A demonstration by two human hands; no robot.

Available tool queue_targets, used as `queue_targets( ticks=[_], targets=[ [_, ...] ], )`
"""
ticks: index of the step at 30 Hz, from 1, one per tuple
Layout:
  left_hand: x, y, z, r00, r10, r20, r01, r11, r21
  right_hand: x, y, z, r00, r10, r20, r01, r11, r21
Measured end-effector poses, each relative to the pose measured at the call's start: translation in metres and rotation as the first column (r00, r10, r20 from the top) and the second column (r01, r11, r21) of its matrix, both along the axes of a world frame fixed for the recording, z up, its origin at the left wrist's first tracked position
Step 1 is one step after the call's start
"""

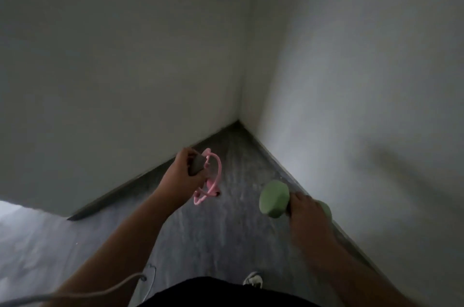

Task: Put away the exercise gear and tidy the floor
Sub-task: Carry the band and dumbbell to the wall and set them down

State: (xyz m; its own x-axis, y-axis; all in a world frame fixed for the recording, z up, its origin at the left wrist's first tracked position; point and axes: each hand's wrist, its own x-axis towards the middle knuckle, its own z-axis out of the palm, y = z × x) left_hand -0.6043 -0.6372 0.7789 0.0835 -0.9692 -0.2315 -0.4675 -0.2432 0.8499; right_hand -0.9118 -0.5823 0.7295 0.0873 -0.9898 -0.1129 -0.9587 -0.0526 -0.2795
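My left hand grips the grey padded handle of a pink ring-shaped exerciser, which hangs above the grey floor near the left wall. My right hand grips the bar of a green dumbbell; its near head points toward the room's corner, and the far head shows only partly behind my fingers. Both items are held in the air in front of me.
Two white walls meet in a corner straight ahead, with dark skirting along the grey floor. A grey cable crosses the lower left. One light shoe shows below.
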Motion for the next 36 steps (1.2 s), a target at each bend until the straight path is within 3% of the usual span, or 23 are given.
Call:
queue_targets(
  ticks=[8, 15, 21, 26, 31, 36],
  targets=[
    [-0.125, -0.092, -0.031, 0.956, -0.295, 0.010, 0.294, 0.954, 0.060, -0.106, -0.007, -0.030, 0.949, -0.314, 0.014, 0.311, 0.946, 0.087],
    [-0.192, -0.192, -0.071, 0.856, -0.516, -0.043, 0.516, 0.844, 0.145, -0.143, -0.042, -0.085, 0.848, -0.526, -0.060, 0.529, 0.837, 0.138],
    [-0.241, -0.267, -0.140, 0.774, -0.633, -0.020, 0.622, 0.753, 0.215, -0.163, -0.083, -0.152, 0.785, -0.619, -0.044, 0.614, 0.766, 0.189],
    [-0.289, -0.301, -0.269, 0.749, -0.663, 0.018, 0.642, 0.732, 0.229, -0.189, -0.107, -0.285, 0.757, -0.652, -0.034, 0.643, 0.735, 0.216],
    [-0.335, -0.303, -0.470, 0.743, -0.669, -0.020, 0.650, 0.715, 0.257, -0.210, -0.125, -0.487, 0.743, -0.670, 0.005, 0.660, 0.733, 0.162],
    [-0.377, -0.305, -0.648, 0.709, -0.705, 0.001, 0.685, 0.689, 0.237, -0.243, -0.148, -0.662, 0.790, -0.613, -0.018, 0.604, 0.772, 0.199]
  ],
)
